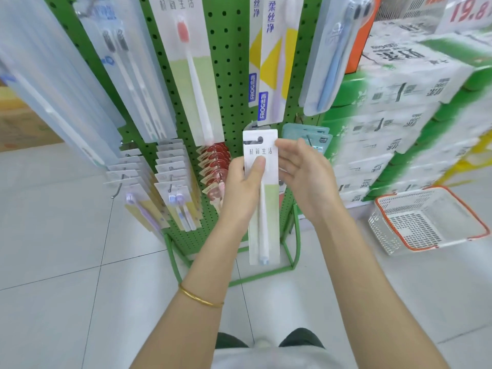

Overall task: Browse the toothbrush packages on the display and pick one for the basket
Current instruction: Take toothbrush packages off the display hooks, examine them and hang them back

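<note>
head view: a white-and-green toothbrush package [267, 209] is held upright in front of the green pegboard display [229, 75]. it's pinched near the top by the left hand [243, 182], thumb pressed on the front, other fingers tucked behind. the right hand [303, 171] is held open just beside the package's right edge, fingers loosely spread, fingertips at its top corner. a white basket [383, 227] with an orange rim is seen on the floor to the right, well apart.

Stacked white packs [394, 107], price sign [468, 12], tiled floor [53, 235]
</note>
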`<action>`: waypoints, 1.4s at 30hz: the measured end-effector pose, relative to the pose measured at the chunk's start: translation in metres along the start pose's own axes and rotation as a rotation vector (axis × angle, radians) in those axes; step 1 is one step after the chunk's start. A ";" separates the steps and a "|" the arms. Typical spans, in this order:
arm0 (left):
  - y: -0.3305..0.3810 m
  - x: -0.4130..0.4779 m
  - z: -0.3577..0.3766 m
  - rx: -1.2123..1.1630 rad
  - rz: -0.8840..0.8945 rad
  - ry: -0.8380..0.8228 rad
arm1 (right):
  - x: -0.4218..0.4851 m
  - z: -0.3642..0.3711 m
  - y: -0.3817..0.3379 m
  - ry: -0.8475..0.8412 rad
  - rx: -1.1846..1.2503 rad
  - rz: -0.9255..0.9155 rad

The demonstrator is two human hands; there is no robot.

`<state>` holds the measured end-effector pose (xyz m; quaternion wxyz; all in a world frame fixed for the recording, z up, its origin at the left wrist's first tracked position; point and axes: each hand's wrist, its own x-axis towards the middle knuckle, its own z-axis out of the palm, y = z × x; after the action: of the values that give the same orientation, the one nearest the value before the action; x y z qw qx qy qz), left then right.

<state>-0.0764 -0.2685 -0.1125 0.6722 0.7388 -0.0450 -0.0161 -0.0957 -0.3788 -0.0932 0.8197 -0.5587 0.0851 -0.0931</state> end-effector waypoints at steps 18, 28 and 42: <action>-0.026 -0.006 0.012 0.206 0.117 0.100 | -0.020 -0.003 0.060 0.072 0.108 0.213; -0.041 -0.014 0.010 0.301 0.103 -0.311 | -0.004 -0.015 0.044 0.181 0.321 0.228; -0.034 -0.029 0.002 0.633 0.107 -0.532 | 0.014 -0.036 0.045 0.552 0.406 0.115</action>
<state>-0.1036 -0.2650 -0.1473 0.3767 0.8758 -0.2579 -0.1568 -0.0882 -0.3981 -0.1487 0.8642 -0.3321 0.3147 -0.2093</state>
